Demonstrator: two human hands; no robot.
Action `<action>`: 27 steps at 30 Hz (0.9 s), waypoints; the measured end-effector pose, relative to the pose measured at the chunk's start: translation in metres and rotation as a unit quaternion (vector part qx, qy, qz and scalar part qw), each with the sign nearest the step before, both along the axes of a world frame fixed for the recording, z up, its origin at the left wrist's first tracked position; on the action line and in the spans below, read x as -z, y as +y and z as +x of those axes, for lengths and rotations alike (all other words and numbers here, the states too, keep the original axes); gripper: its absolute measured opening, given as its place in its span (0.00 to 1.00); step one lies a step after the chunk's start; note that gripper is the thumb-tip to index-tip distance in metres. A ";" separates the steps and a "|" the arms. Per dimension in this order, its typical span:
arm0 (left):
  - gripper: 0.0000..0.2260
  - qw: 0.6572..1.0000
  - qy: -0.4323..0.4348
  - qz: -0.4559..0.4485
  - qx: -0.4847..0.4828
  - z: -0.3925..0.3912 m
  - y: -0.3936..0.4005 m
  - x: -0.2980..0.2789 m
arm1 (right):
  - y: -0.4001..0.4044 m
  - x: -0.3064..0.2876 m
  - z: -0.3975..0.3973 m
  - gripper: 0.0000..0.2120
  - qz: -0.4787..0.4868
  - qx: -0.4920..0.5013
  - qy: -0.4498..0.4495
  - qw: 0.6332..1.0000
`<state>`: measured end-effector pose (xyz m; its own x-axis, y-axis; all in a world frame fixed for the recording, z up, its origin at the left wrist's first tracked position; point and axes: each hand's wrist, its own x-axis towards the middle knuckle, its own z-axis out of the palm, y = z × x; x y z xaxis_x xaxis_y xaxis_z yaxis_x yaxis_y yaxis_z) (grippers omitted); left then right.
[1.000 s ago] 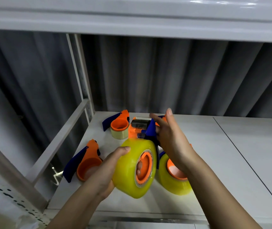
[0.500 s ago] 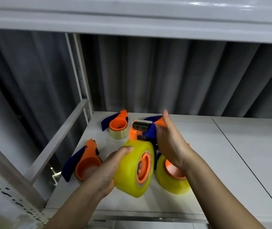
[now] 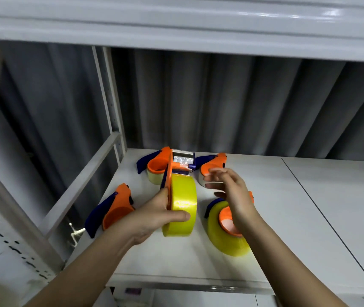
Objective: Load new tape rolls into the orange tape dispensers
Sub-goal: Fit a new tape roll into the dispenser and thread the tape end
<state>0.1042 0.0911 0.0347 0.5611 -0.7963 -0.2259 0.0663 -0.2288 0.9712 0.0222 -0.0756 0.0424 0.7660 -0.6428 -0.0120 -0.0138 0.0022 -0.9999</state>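
- Left hand (image 3: 154,214): gripped around the yellow tape roll (image 3: 182,204), loaded on the orange dispenser (image 3: 177,165), held above the shelf (image 3: 276,218).
- Right hand (image 3: 232,191): loosely spread, nothing held, motion-blurred.
- Roll: glossy, translucent yellow, upright on edge.

Both bare forearms reach in from the near edge. The left hand (image 3: 154,214) is curled in a grip, thumb lying across the front, fingers hidden behind. The right hand (image 3: 232,191) hangs free just right of it, fingers loosely spread, holding nothing.
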 end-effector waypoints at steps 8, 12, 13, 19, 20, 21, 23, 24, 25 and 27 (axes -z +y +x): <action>0.25 0.939 -0.287 0.189 -0.029 0.008 -0.030 0.016 | 0.025 0.025 -0.008 0.14 -0.034 -0.102 0.114 0.988; 0.23 0.867 -0.400 0.295 -0.032 -0.006 -0.040 0.014 | 0.020 0.038 -0.004 0.20 -0.172 -0.093 0.188 0.963; 0.23 0.855 -0.414 0.312 -0.030 -0.008 -0.042 0.015 | 0.018 0.040 -0.002 0.21 -0.227 -0.094 0.218 0.944; 0.21 0.800 -0.475 0.366 -0.018 -0.014 -0.049 0.029 | 0.014 0.052 0.007 0.22 -0.390 -0.130 0.224 0.884; 0.19 0.792 -0.479 0.378 -0.013 -0.015 -0.051 0.030 | 0.014 0.054 0.008 0.21 -0.400 -0.136 0.229 0.877; 0.18 0.785 -0.482 0.390 -0.008 -0.015 -0.052 0.031 | 0.014 0.056 0.009 0.21 -0.410 -0.143 0.234 0.870; 0.15 0.774 -0.485 0.406 0.000 -0.015 -0.055 0.033 | 0.015 0.061 0.011 0.20 -0.444 -0.150 0.245 0.849; 0.15 0.770 -0.486 0.414 0.004 -0.015 -0.057 0.035 | 0.015 0.063 0.012 0.19 -0.474 -0.146 0.257 0.829; 0.16 0.765 -0.488 0.421 0.010 -0.015 -0.059 0.037 | 0.015 0.066 0.013 0.19 -0.518 -0.137 0.276 0.798; 0.18 0.754 -0.489 0.437 0.021 -0.015 -0.062 0.042 | 0.014 0.068 0.015 0.19 -0.601 -0.121 0.309 0.728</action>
